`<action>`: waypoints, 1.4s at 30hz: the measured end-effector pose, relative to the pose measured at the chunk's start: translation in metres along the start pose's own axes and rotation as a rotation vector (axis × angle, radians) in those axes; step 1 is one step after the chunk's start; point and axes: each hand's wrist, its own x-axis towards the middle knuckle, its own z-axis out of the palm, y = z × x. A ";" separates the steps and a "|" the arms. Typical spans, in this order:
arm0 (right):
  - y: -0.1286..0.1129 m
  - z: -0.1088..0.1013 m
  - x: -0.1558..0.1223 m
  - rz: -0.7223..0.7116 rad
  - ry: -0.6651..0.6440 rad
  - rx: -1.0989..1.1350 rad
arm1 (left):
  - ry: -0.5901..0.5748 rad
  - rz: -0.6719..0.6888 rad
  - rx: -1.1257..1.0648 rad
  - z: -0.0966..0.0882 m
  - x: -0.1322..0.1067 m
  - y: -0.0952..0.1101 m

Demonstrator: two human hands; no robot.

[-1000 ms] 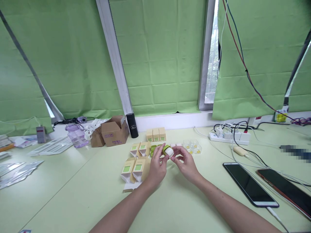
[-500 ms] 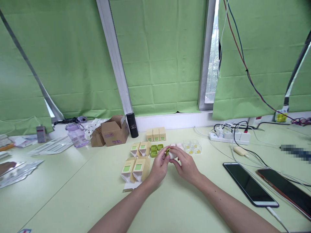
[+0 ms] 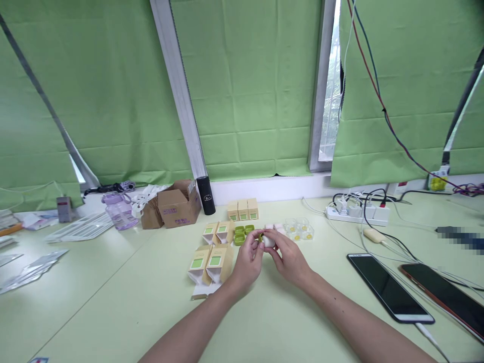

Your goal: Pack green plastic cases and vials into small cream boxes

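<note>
My left hand (image 3: 248,259) pinches a small olive-green cup-like piece (image 3: 260,237), mostly hidden by the fingers. My right hand (image 3: 293,256) grips a small white rounded piece (image 3: 268,242) and presses it against the green one. Just behind the hands stand several small green square cups (image 3: 239,238) and pale pink-white pieces (image 3: 279,228). To their right are clear plastic cups (image 3: 302,229) with yellow spots inside. Left of my hands, small cream boxes (image 3: 220,262) with green labels stand with their flaps open; more cream boxes (image 3: 242,209) stand farther back.
A brown carton (image 3: 179,206), a black tumbler (image 3: 205,195) and a purple bottle (image 3: 120,212) stand at the back left. On the right lie two phones (image 3: 389,287), a power strip (image 3: 357,214) and loose cables. Silvery packets (image 3: 36,269) lie at far left.
The white piece now sits closer against the green piece, with less of the green showing between my fingers. Another person's hand at the left edge has gone from view.
</note>
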 end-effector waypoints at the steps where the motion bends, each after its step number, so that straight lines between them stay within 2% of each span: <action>1: 0.000 0.000 0.000 -0.003 0.000 -0.007 | -0.001 -0.003 -0.007 0.000 0.000 0.000; 9: 0.000 0.001 0.000 -0.040 0.014 -0.048 | 0.014 -0.020 -0.081 -0.001 0.000 -0.004; 16: -0.004 -0.001 0.002 -0.072 0.023 -0.089 | 0.018 0.015 -0.038 -0.003 0.000 -0.014; 31: -0.007 0.000 0.003 -0.069 0.043 -0.103 | 0.016 0.031 -0.020 -0.001 -0.002 -0.011; 42: -0.005 0.002 0.002 -0.101 0.025 -0.110 | 0.084 -0.006 -0.070 0.002 0.001 -0.009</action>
